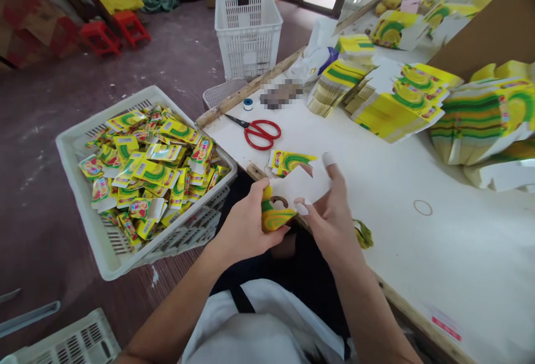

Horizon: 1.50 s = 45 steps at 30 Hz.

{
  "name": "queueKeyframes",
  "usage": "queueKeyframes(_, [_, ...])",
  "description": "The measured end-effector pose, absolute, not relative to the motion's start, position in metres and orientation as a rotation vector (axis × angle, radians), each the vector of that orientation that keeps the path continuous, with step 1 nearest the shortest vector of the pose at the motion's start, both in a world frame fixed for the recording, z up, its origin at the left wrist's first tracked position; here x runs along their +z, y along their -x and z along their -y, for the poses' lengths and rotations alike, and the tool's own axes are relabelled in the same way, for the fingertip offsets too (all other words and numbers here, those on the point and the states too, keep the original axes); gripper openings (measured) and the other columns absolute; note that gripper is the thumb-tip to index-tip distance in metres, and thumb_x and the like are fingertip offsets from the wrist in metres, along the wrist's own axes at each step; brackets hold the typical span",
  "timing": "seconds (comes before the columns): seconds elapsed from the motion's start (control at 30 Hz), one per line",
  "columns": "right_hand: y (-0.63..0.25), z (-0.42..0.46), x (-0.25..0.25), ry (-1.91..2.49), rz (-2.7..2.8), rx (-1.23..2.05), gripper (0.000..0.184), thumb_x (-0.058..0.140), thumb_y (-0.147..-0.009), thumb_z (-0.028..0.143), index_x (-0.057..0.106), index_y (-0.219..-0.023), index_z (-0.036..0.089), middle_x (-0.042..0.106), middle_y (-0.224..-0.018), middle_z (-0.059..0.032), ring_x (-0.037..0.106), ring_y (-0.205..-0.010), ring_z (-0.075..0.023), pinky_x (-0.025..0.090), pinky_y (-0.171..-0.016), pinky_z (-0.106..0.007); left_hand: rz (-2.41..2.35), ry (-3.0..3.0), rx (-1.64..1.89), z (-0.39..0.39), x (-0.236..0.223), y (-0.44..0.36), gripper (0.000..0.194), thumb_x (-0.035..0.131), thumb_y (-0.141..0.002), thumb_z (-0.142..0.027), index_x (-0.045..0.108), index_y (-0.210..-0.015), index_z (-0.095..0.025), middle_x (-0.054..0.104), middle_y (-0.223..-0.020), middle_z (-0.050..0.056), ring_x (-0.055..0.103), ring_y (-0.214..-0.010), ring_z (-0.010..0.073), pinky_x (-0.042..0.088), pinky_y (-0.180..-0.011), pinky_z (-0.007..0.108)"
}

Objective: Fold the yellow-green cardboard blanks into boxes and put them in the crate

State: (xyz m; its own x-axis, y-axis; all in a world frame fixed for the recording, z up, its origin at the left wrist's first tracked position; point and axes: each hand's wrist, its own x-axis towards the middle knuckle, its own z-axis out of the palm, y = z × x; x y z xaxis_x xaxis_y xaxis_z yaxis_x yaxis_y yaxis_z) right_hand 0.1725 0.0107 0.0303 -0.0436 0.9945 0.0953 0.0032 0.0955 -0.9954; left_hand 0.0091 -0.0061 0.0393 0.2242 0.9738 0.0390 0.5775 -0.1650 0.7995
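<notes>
Over the table's near edge, my left hand [251, 219] is closed round a small yellow and green printed carton [278, 213] with a round cut-out. My right hand [334, 216] pinches the white inner side of the card between thumb and fingers; the thumb and one fingertip look covered in white. Just beyond my hands, another yellow carton [288, 162] lies on the white tabletop [401, 258]. Red-handled scissors [261, 132] rest with blades partly apart near the table's corner, close to a small blue and white spool [248, 104].
On my left stands a white crate [106, 266] heaped with filled yellow cartons [154, 171]. Stacks of flat cartons [338, 82] and bundled cartons [480, 116] line the table's far side. A rubber band [422, 207] lies at right. Beyond are a white basket [248, 35] and red stools [100, 38].
</notes>
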Motion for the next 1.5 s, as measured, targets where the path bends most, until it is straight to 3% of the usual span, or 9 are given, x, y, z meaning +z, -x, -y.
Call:
queueKeyframes(0.1, [-0.163, -0.011, 0.024, 0.932, 0.858, 1.734, 0.07, 0.072, -0.08, 0.049, 0.044, -0.139, 0.026, 0.063, -0.133, -0.011, 0.064, -0.117, -0.0284, 0.051, -0.103, -0.049, -1.376, -2.004, 0.952, 0.011, 0.031, -0.011, 0.071, 0.069, -0.079, -0.024, 0.026, -0.136, -0.02, 0.058, -0.127, 0.014, 0.064, -0.111, 0.0276, 0.054, -0.089, 0.04])
queueKeyframes(0.23, [-0.154, -0.008, 0.024, 0.858, 0.665, 1.857, 0.06, 0.081, -0.071, 0.046, 0.061, -0.123, 0.025, 0.069, -0.126, -0.0088, 0.067, -0.111, -0.0266, 0.053, -0.1, -0.043, -1.294, -2.131, 1.07, 0.01, 0.025, -0.011, 0.071, 0.068, -0.078, -0.019, 0.027, -0.135, -0.025, 0.053, -0.129, 0.013, 0.062, -0.114, 0.0258, 0.054, -0.09, 0.037])
queueKeyframes(0.43, [-0.153, -0.002, 0.03, 0.909, 0.772, 1.815, 0.07, 0.079, -0.07, 0.057, 0.063, -0.129, 0.024, 0.073, -0.119, -0.0092, 0.064, -0.118, -0.0311, 0.047, -0.107, -0.05, -1.243, -2.18, 1.109, 0.008, 0.024, -0.014, 0.058, 0.063, -0.073, -0.014, 0.037, -0.123, -0.027, 0.054, -0.112, 0.006, 0.062, -0.103, 0.0234, 0.054, -0.082, 0.035])
queueKeyframes(0.53, [-0.157, -0.001, 0.03, 0.989, 1.087, 1.624, 0.061, 0.067, -0.084, 0.055, 0.058, -0.137, 0.028, 0.067, -0.133, -0.008, 0.056, -0.13, -0.0288, 0.038, -0.115, -0.051, -1.257, -2.125, 0.959, 0.009, 0.024, -0.013, 0.058, 0.062, -0.07, -0.012, 0.035, -0.12, -0.026, 0.054, -0.11, 0.005, 0.063, -0.099, 0.0235, 0.054, -0.079, 0.036])
queueKeyframes(0.73, [-0.165, 0.002, 0.025, 0.98, 1.959, 1.049, 0.058, 0.051, -0.092, 0.015, 0.047, -0.146, 0.033, 0.034, -0.161, -0.0026, 0.035, -0.146, -0.0237, 0.038, -0.116, -0.044, -1.214, -2.036, 0.828, 0.007, 0.014, -0.013, 0.043, 0.059, -0.079, -0.021, 0.041, -0.117, -0.024, 0.055, -0.108, 0.007, 0.06, -0.105, 0.0256, 0.054, -0.088, 0.042])
queueKeyframes(0.93, [-0.174, -0.007, 0.017, 1.051, 1.901, 0.784, 0.06, 0.042, -0.089, 0.004, 0.057, -0.138, 0.034, 0.053, -0.149, -0.0029, 0.052, -0.135, -0.0206, 0.045, -0.112, -0.041, -1.548, -1.861, 0.832, 0.007, 0.017, -0.011, 0.059, 0.067, -0.069, -0.016, 0.04, -0.121, -0.019, 0.053, -0.118, 0.012, 0.058, -0.112, 0.0287, 0.051, -0.096, 0.049])
queueKeyframes(1.1, [-0.185, -0.013, 0.009, 1.039, 2.146, 0.793, 0.057, 0.05, -0.092, 0.015, 0.046, -0.147, 0.03, 0.038, -0.159, -0.0097, 0.045, -0.141, -0.0267, 0.051, -0.104, -0.045, -1.579, -1.931, 0.762, 0.004, 0.029, 0.003, 0.048, 0.071, -0.068, -0.019, 0.053, -0.112, -0.019, 0.066, -0.11, 0.01, 0.064, -0.106, 0.0291, 0.054, -0.092, 0.045])
queueKeyframes(1.3, [-0.198, -0.02, 0.008, 1.024, 2.206, 0.842, 0.038, 0.043, -0.093, 0.012, 0.067, -0.12, 0.024, 0.05, -0.149, -0.0141, 0.055, -0.133, -0.025, 0.053, -0.101, -0.042, -1.521, -1.926, 0.711, 0.0, 0.035, 0.012, 0.05, 0.076, -0.064, -0.025, 0.062, -0.112, -0.018, 0.073, -0.109, 0.008, 0.07, -0.099, 0.0273, 0.056, -0.092, 0.041])
queueKeyframes(1.5, [-0.192, -0.017, 0.011, 1.016, 2.082, 0.939, 0.028, 0.057, -0.086, 0.016, 0.066, -0.112, 0.022, 0.06, -0.139, -0.0148, 0.058, -0.129, -0.028, 0.049, -0.105, -0.048, -1.519, -1.969, 0.715, -0.001, 0.036, 0.006, 0.051, 0.077, -0.063, -0.024, 0.063, -0.112, -0.017, 0.073, -0.111, 0.01, 0.07, -0.102, 0.0282, 0.056, -0.093, 0.041])
